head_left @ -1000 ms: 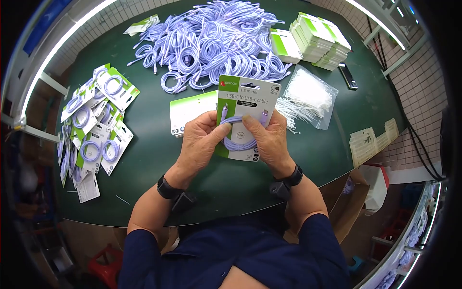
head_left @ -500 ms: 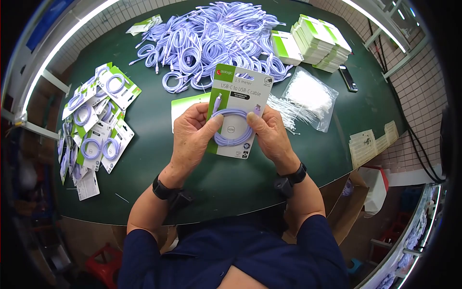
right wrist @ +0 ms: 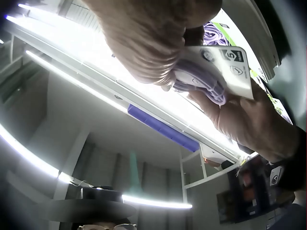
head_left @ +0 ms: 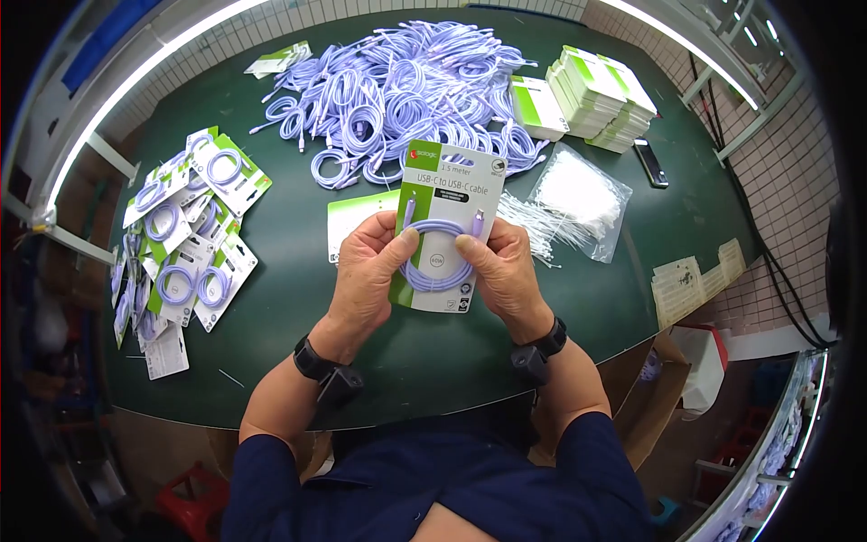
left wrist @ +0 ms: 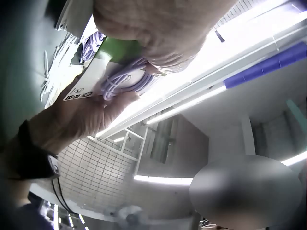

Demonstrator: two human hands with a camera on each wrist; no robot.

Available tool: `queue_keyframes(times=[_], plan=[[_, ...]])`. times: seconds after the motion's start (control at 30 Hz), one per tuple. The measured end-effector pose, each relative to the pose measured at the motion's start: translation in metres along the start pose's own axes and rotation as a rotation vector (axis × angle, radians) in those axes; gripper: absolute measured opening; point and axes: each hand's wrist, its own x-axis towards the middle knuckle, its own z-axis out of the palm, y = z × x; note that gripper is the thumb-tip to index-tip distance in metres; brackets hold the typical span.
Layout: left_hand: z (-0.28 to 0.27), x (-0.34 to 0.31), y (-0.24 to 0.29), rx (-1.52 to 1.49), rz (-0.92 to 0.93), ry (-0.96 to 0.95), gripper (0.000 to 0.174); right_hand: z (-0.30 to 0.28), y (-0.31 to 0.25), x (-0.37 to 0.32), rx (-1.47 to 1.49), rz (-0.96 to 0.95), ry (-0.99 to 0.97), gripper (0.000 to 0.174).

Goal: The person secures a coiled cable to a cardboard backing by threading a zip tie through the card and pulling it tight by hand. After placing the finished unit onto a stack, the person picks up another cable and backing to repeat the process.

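Both hands hold a white and green cable card (head_left: 465, 206) upright over the table, its printed front facing the head camera. A lilac USB-C cable (head_left: 437, 284) lies coiled on that front, its two plug ends pointing up. My left hand (head_left: 363, 275) pinches the card's left edge, thumb on the coil's upper left. On the opposite side my right hand (head_left: 511, 278) grips the other edge, thumb at the coil's right. The fingers behind the card are hidden. In the left wrist view, the coil (left wrist: 125, 80) shows between the two hands.
A large heap of lilac cables (head_left: 397, 90) covers the far middle. Carded cables (head_left: 176, 235) pile up at left. Stacked cards (head_left: 601, 95), a bag of white zip ties (head_left: 578, 194) and a black object (head_left: 650, 164) stand at right. Another card (head_left: 348, 217) lies behind the left hand.
Both hands have brought the card a little to the left. The left thumb has slid outward to the coil's edge, and the right thumb sits lower on the card. The head view has tilted slightly.
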Motion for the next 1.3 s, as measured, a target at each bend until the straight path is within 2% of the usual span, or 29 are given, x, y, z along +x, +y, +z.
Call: queue_keyframes(times=[0.13, 0.23, 0.3, 0.4, 0.67, 0.8, 0.9, 1.07, 1.2, 1.3], plan=[[0.002, 0.002, 0.004, 0.106, 0.054, -0.022, 0.030, -0.001, 0.002, 0.002, -0.065, -0.032, 0.032, 0.036], [0.006, 0.002, 0.010, 0.125, 0.053, -0.014, 0.031, -0.003, -0.001, 0.007, 0.097, 0.067, 0.026, 0.038], [0.007, -0.001, 0.014, 0.130, 0.051, -0.010, 0.031, -0.002, -0.001, 0.007, 0.090, 0.051, 0.035, 0.037], [0.008, -0.014, 0.025, 0.272, -0.117, -0.078, 0.033, 0.002, -0.003, 0.006, 0.076, 0.040, 0.060, 0.037], [-0.015, -0.023, 0.020, 0.456, -0.287, -0.185, 0.034, 0.006, -0.002, 0.003, 0.036, 0.100, 0.042, 0.035], [-0.009, -0.028, 0.020, 0.422, -0.224, -0.170, 0.035, 0.004, 0.000, 0.003, -0.067, 0.093, 0.023, 0.041], [-0.005, -0.031, 0.019, 0.405, -0.182, -0.163, 0.030, 0.009, 0.000, 0.003, 0.148, 0.098, 0.022, 0.043], [-0.008, -0.034, 0.012, 0.395, -0.169, -0.136, 0.026, 0.006, 0.004, 0.007, 0.231, 0.175, 0.038, 0.045], [-0.013, -0.033, 0.007, 0.320, -0.236, -0.098, 0.029, 0.004, 0.008, 0.004, 0.187, 0.161, 0.045, 0.044], [-0.008, -0.038, 0.014, 0.199, -0.311, -0.054, 0.032, 0.007, 0.010, 0.001, -0.026, 0.075, 0.002, 0.043]])
